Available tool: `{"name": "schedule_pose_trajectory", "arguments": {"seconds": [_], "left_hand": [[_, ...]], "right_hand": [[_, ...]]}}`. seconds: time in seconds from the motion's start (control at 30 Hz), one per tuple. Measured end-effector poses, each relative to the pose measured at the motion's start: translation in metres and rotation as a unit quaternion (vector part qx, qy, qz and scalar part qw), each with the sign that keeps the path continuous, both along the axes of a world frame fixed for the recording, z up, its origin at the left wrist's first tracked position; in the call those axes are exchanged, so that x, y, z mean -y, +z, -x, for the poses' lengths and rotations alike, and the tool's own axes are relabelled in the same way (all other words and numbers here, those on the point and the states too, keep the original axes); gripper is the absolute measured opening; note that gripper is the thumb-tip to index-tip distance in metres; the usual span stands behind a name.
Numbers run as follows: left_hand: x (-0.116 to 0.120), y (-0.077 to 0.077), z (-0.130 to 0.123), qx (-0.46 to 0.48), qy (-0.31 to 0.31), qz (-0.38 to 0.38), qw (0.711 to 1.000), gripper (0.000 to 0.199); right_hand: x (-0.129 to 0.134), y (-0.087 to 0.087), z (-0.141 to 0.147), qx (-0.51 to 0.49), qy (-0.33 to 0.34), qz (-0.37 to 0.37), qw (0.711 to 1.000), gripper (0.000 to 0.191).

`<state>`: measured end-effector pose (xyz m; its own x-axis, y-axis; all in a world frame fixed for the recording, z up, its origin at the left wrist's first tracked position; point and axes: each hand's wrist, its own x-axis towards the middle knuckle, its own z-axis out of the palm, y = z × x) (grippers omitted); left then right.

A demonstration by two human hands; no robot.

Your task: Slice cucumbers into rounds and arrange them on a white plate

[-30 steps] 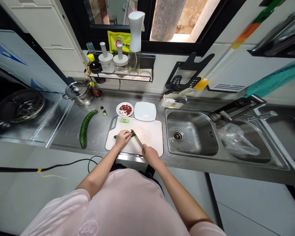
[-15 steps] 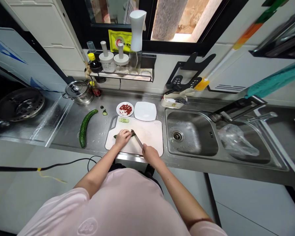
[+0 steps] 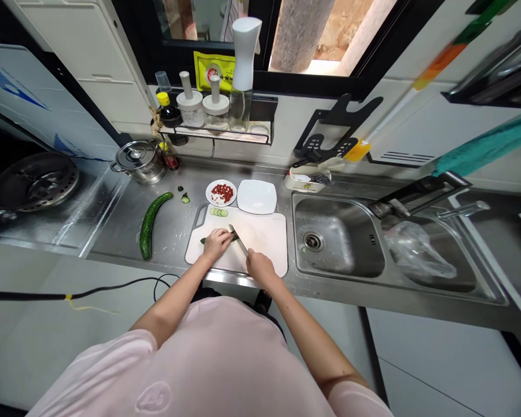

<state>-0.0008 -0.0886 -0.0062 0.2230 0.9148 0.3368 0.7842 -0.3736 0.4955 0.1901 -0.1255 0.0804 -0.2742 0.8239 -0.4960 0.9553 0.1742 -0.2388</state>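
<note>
I read a dark green cucumber piece [image 3: 204,240] lying on the white cutting board [image 3: 260,237], pressed under my left hand [image 3: 217,243], fingers curled over it, probably to stop it rolling. My right hand [image 3: 260,267] is closed around a kitchen knife [image 3: 238,241], its blade angled down just beside those fingers. Cut slices [image 3: 217,212] sit near the board's far edge, clear of the blade. Beyond, a longer cucumber [image 3: 147,226] lies on the steel tabletop [image 3: 169,243], near a small round plate [image 3: 209,200] of chopped red food.

Bright daylight from the window [image 3: 304,40], soft glare on the steel counter [image 3: 113,220], warped edges
</note>
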Motion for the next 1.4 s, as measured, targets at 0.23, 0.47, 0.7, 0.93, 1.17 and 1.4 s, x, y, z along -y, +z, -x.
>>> {"name": "schedule_pose_trajectory", "arguments": {"seconds": [0.23,0.47,0.7,0.93,1.17,1.4], "left_hand": [[0.0,-0.003,0.0,-0.004,0.006,-0.007,1.0,0.02],[0.0,-0.004,0.0,0.001,0.005,-0.01,1.0,0.019],[0.001,-0.004,-0.001,0.002,0.005,-0.003,1.0,0.02],[0.001,-0.004,-0.001,0.001,0.007,-0.004,1.0,0.02],[0.001,-0.005,0.0,0.002,0.003,0.002,1.0,0.02],[0.002,-0.004,-0.001,0.005,0.008,-0.001,1.0,0.02]], "right_hand": [[-0.012,-0.008,0.013,-0.005,-0.008,-0.011,1.0,0.025],[-0.003,-0.007,0.005,0.003,-0.011,-0.007,1.0,0.025],[0.01,-0.014,-0.006,0.008,-0.004,0.007,1.0,0.025],[0.003,-0.016,0.001,0.007,0.007,-0.002,1.0,0.023],[-0.005,-0.021,0.009,0.009,0.002,-0.008,1.0,0.024],[-0.012,-0.023,0.016,0.012,0.002,-0.005,1.0,0.026]]}}
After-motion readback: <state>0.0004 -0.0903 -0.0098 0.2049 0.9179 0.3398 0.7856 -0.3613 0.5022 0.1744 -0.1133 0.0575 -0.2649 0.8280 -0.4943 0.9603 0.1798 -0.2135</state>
